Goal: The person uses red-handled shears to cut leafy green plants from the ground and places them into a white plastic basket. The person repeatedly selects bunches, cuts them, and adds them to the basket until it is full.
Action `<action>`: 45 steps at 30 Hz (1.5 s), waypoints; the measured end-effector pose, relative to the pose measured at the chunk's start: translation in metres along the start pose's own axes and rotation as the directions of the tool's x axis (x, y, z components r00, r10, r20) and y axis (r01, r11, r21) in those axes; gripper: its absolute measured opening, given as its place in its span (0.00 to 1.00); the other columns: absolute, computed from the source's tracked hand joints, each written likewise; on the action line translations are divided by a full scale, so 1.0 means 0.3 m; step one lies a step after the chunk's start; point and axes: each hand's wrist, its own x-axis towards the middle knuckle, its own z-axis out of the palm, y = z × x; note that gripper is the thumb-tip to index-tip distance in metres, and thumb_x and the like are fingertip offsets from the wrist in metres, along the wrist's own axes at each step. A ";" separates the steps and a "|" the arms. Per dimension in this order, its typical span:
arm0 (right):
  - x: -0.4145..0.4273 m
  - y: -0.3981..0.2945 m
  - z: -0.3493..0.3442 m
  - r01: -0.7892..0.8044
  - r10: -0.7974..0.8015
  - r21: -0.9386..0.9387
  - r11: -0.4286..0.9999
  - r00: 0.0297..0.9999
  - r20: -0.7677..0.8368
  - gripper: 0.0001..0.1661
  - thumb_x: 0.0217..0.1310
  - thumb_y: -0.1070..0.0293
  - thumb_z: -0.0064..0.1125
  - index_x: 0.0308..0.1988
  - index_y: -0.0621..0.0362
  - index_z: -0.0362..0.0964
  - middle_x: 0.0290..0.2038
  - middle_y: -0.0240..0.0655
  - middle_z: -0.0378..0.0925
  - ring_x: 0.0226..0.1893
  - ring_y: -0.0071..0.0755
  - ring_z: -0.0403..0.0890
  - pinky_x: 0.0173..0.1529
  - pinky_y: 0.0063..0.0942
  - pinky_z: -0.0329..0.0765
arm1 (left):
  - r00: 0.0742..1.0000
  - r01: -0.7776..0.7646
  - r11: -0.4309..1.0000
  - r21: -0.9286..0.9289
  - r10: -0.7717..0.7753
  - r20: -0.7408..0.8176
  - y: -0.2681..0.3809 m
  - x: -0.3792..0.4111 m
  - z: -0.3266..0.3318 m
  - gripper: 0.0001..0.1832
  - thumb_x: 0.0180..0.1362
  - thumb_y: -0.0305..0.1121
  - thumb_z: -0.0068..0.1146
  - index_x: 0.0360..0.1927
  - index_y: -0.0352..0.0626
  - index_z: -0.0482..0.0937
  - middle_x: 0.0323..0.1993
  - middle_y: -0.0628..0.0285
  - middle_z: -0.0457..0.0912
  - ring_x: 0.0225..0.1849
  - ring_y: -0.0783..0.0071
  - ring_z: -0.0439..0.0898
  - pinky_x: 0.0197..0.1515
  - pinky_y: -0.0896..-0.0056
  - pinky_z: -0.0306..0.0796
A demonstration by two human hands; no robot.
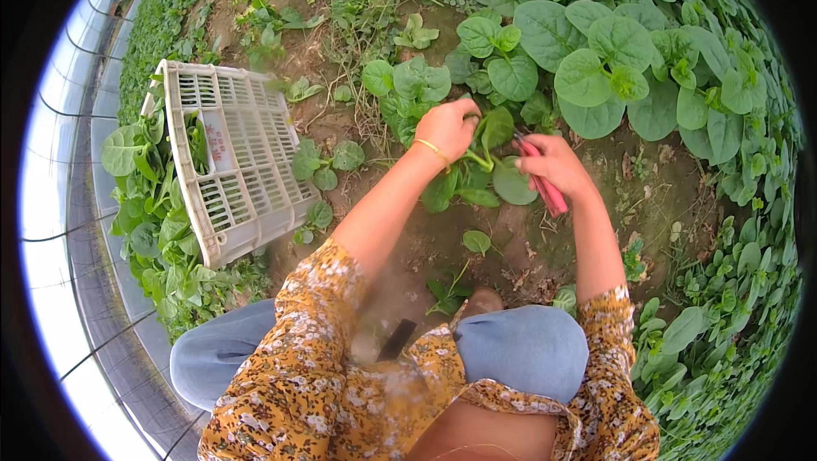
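Observation:
My left hand (449, 128) grips a leafy green shoot, with a broad leaf (497, 129) and a pale stem (477, 159) showing just right of it. The fingertips are partly lost among the foliage. In my right hand (556, 166) is a pair of red-handled snips (546, 185), their handles slanting down and their dark metal tip pointing toward the shoot. Whether the blades touch a stem is hard to make out. Round leaves (513, 182) hang below and between my hands, close to the soil.
To the left a white slatted plastic crate (239, 142) lies tilted, bearing writing, with leafy greens (163, 218) at its opening. Dense broad-leaved plants (613, 52) rise at the upper right. Cut leaves (450, 292) lie on bare soil (396, 256) before my knees. Clear sheeting (64, 173) curves along the far left.

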 end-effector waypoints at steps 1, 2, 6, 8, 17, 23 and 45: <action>-0.035 -0.002 -0.005 0.005 -0.002 0.060 0.998 0.999 -0.045 0.15 0.49 0.68 0.59 0.38 0.63 0.71 0.23 0.31 0.73 0.17 0.24 0.75 0.22 0.23 0.73 | 0.998 -0.055 0.998 -0.010 0.056 0.034 0.021 -0.025 -0.033 0.09 0.53 0.32 0.57 0.38 0.44 0.82 0.35 0.51 0.77 0.39 0.51 0.77 0.43 0.59 0.72; -0.053 -0.014 -0.015 0.013 0.000 0.128 0.992 0.994 -0.105 0.17 0.49 0.68 0.59 0.41 0.64 0.71 0.24 0.32 0.73 0.17 0.24 0.75 0.23 0.23 0.73 | 0.992 -0.095 0.995 -0.042 0.098 0.078 0.046 -0.052 -0.068 0.09 0.52 0.32 0.57 0.36 0.44 0.81 0.33 0.54 0.74 0.39 0.53 0.76 0.44 0.61 0.71; -0.004 -0.018 -0.077 0.012 0.026 0.175 0.985 0.977 -0.210 0.23 0.49 0.68 0.59 0.47 0.66 0.70 0.25 0.33 0.74 0.18 0.26 0.76 0.24 0.24 0.74 | 0.931 -0.352 0.935 0.048 0.355 -0.081 0.093 -0.012 -0.120 0.13 0.49 0.29 0.55 0.41 0.47 0.79 0.36 0.52 0.79 0.40 0.53 0.79 0.44 0.56 0.72; 0.071 -0.035 -0.093 0.022 -0.007 0.065 0.998 0.976 -0.220 0.23 0.49 0.67 0.60 0.46 0.66 0.70 0.25 0.34 0.74 0.19 0.26 0.76 0.25 0.25 0.74 | 0.975 -0.223 0.960 0.170 0.219 0.041 0.179 0.060 -0.172 0.28 0.49 0.29 0.55 0.58 0.52 0.69 0.36 0.50 0.81 0.37 0.50 0.80 0.43 0.54 0.74; 0.016 -0.094 0.009 -0.005 0.027 0.269 0.963 0.996 -0.080 0.23 0.53 0.61 0.58 0.46 0.66 0.68 0.30 0.37 0.77 0.22 0.31 0.79 0.29 0.27 0.78 | 0.958 -0.192 0.858 0.477 0.269 -0.098 -0.069 0.132 -0.065 0.07 0.55 0.37 0.55 0.37 0.54 0.81 0.29 0.60 0.81 0.32 0.57 0.81 0.32 0.58 0.75; 0.046 -0.096 -0.012 -0.118 0.091 0.331 0.936 0.991 0.098 0.22 0.54 0.59 0.58 0.43 0.65 0.69 0.29 0.39 0.78 0.22 0.33 0.81 0.26 0.28 0.79 | 0.823 -0.314 0.822 0.475 0.486 -0.296 -0.136 0.062 0.006 0.06 0.52 0.34 0.57 0.32 0.57 0.82 0.20 0.65 0.73 0.25 0.65 0.78 0.25 0.65 0.72; 0.201 -0.132 0.007 -0.115 -0.038 0.850 0.513 0.987 0.156 0.18 0.61 0.60 0.50 0.39 0.67 0.71 0.34 0.51 0.80 0.30 0.46 0.83 0.36 0.40 0.83 | 0.904 -0.247 0.968 0.030 0.219 0.368 -0.063 0.490 -0.191 0.39 0.49 0.21 0.55 0.68 0.46 0.59 0.39 0.49 0.83 0.41 0.61 0.81 0.46 0.67 0.73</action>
